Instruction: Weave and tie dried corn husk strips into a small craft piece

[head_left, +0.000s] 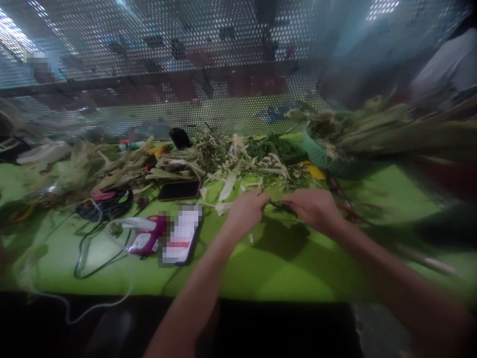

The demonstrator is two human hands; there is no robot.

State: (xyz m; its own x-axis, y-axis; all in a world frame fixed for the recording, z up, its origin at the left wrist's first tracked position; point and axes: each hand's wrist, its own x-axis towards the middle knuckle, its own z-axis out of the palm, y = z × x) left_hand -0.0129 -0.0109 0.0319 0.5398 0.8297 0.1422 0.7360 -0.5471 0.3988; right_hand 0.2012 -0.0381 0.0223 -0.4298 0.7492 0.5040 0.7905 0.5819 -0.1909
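While both hands (250, 208) (313, 206) hold dark strand (276, 204), dry husks (230, 183) crowd beyond.

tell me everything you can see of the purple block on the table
The purple block is a small, rounded, glossy casing, apparently plastic, with pale grey panels on its near-left side and a small red light on top. A white plug or adapter lies across its upper part, with a pale cord nearby. It rests on the green tabletop, just left of the phone with the lit screen. Any markings are too blurred to read.

The head camera looks forward and down from close above the green tabletop (283, 283), facing the perforated screen (286, 44) at twelve o'clock.
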